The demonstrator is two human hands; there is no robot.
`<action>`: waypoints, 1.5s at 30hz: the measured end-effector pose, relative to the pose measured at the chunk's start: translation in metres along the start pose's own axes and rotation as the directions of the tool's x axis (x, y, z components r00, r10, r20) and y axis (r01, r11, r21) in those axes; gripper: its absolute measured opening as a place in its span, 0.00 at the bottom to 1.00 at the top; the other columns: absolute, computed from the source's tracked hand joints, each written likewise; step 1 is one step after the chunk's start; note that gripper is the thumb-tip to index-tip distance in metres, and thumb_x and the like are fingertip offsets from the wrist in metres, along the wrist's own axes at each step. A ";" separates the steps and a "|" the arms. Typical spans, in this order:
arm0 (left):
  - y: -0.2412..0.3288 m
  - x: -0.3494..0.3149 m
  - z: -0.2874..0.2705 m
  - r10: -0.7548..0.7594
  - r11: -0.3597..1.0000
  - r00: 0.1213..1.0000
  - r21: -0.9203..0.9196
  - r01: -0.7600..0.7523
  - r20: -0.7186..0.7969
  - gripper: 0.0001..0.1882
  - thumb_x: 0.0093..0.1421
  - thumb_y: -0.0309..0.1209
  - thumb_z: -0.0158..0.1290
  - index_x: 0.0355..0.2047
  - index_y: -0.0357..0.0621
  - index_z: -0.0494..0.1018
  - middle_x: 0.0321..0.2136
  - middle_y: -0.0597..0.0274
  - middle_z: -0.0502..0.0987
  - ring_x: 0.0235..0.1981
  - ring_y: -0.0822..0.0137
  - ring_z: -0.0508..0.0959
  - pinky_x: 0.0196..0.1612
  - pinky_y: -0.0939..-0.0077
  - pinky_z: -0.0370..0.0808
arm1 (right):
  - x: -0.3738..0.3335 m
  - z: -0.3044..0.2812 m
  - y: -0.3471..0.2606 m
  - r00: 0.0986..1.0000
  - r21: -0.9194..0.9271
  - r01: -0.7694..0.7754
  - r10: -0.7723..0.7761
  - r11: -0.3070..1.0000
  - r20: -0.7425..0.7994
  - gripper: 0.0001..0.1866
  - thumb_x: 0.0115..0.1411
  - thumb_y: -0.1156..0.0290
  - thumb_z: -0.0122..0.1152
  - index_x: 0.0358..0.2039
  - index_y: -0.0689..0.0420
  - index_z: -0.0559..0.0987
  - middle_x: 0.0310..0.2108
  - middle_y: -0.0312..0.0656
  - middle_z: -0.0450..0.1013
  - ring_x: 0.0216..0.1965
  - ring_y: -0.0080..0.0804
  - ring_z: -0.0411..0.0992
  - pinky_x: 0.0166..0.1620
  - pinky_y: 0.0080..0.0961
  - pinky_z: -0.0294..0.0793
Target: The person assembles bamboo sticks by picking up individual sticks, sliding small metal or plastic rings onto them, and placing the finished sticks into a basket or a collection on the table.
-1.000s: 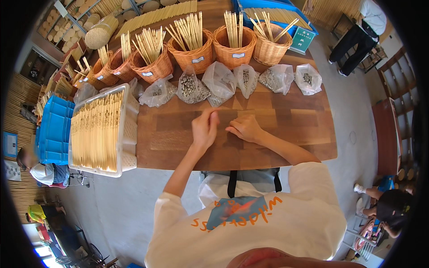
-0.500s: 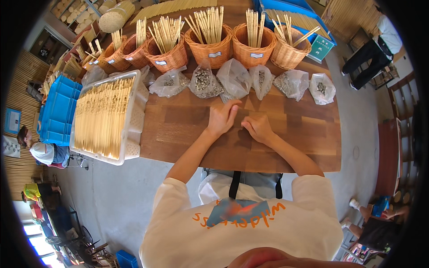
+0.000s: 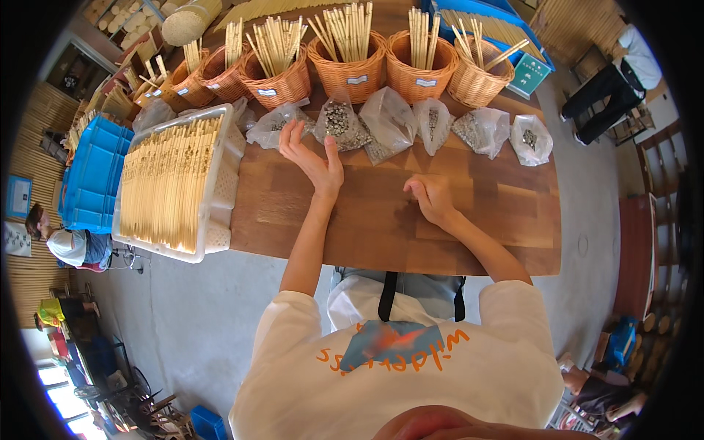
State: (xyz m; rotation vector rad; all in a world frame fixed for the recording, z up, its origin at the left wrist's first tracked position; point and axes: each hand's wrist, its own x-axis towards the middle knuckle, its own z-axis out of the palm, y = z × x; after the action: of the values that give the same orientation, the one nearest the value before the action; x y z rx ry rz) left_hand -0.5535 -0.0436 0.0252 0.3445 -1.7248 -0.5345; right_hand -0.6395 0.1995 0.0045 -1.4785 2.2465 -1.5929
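My left hand (image 3: 315, 163) is raised over the wooden table (image 3: 367, 227), fingers stretched and thumb apart, with nothing in it. Its fingertips come close to a clear plastic bag of small bits (image 3: 280, 126) and a bag of small metallic pieces (image 3: 339, 126). To the right, my right hand (image 3: 431, 196) stays closed above the tabletop. Its curled fingers hide whatever they hold, if anything. Further clear bags, among them a mostly see-through bag (image 3: 387, 121) and a bag with its mouth open (image 3: 530, 139), stand in a row beyond my hands.
Several wicker baskets (image 3: 282, 89) of bamboo sticks line the far side. At left, a white crate (image 3: 220, 191) packed with thin strips adjoins blue crates (image 3: 94, 176). A blue bin (image 3: 499, 16) and green sign (image 3: 529, 73) stand far right. People (image 3: 623, 81) are around the room.
My left hand has swung left and away from my right hand, its fingers spreading toward the bags. The right hand remains closed and has shifted slightly to the right.
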 end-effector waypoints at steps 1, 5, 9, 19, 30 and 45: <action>-0.004 0.000 0.002 -0.059 0.998 0.998 -0.014 0.059 -0.023 0.26 0.67 0.32 0.51 0.60 0.28 0.60 0.60 0.42 0.60 0.62 0.46 0.60 0.67 0.53 0.52 | 0.003 0.001 -0.002 0.999 -0.001 0.022 -0.022 1.000 -0.037 0.12 0.68 0.67 0.58 0.28 0.58 0.81 0.19 0.43 0.74 0.21 0.35 0.73 0.27 0.31 0.70; -0.030 -0.007 0.012 -0.288 0.939 0.956 -0.181 0.292 0.046 0.22 0.70 0.32 0.45 0.59 0.30 0.64 0.58 0.43 0.65 0.62 0.48 0.63 0.67 0.57 0.54 | 0.054 0.006 -0.040 0.991 -0.123 -0.085 0.071 0.989 -0.114 0.07 0.66 0.67 0.61 0.36 0.58 0.81 0.25 0.41 0.77 0.21 0.35 0.74 0.27 0.30 0.71; -0.053 -0.014 0.015 -0.330 0.884 0.934 -0.304 0.356 0.134 0.18 0.69 0.29 0.41 0.55 0.34 0.71 0.53 0.49 0.73 0.57 0.53 0.70 0.64 0.63 0.62 | 0.114 0.034 -0.057 0.984 -0.151 0.023 -0.049 0.988 -0.171 0.09 0.64 0.67 0.63 0.42 0.56 0.80 0.32 0.41 0.79 0.25 0.34 0.76 0.30 0.31 0.74; -0.045 -0.015 0.015 -0.262 0.940 0.947 -0.174 0.294 0.183 0.22 0.59 0.29 0.61 0.52 0.34 0.74 0.52 0.43 0.76 0.55 0.45 0.74 0.60 0.58 0.69 | 0.195 0.063 0.018 0.977 -0.571 -0.199 0.209 0.797 -0.049 0.24 0.57 0.47 0.67 0.30 0.59 0.83 0.31 0.52 0.81 0.39 0.54 0.79 0.41 0.48 0.76; -0.039 -0.005 0.016 -0.481 0.827 0.876 -0.351 0.439 -0.039 0.11 0.65 0.29 0.59 0.33 0.28 0.78 0.25 0.55 0.78 0.25 0.73 0.72 0.31 0.75 0.70 | 0.207 0.067 0.042 0.952 -0.281 -0.283 0.304 0.917 0.033 0.14 0.57 0.61 0.62 0.31 0.60 0.84 0.27 0.48 0.81 0.31 0.46 0.80 0.38 0.38 0.77; -0.051 -0.006 0.010 -0.621 0.713 0.783 -0.446 0.542 -0.042 0.13 0.67 0.31 0.57 0.34 0.27 0.78 0.21 0.67 0.73 0.25 0.80 0.66 0.27 0.79 0.65 | 0.210 0.054 0.031 0.938 -0.099 -0.336 0.343 0.937 0.052 0.12 0.61 0.66 0.60 0.30 0.63 0.81 0.19 0.40 0.75 0.14 0.26 0.74 0.20 0.24 0.71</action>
State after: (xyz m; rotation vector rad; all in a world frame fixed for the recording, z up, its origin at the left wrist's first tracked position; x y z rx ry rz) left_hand -0.5645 -0.0822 -0.0082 0.6234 -1.2442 -1.2742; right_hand -0.7492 0.0170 0.0540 -1.0613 2.3969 -1.3359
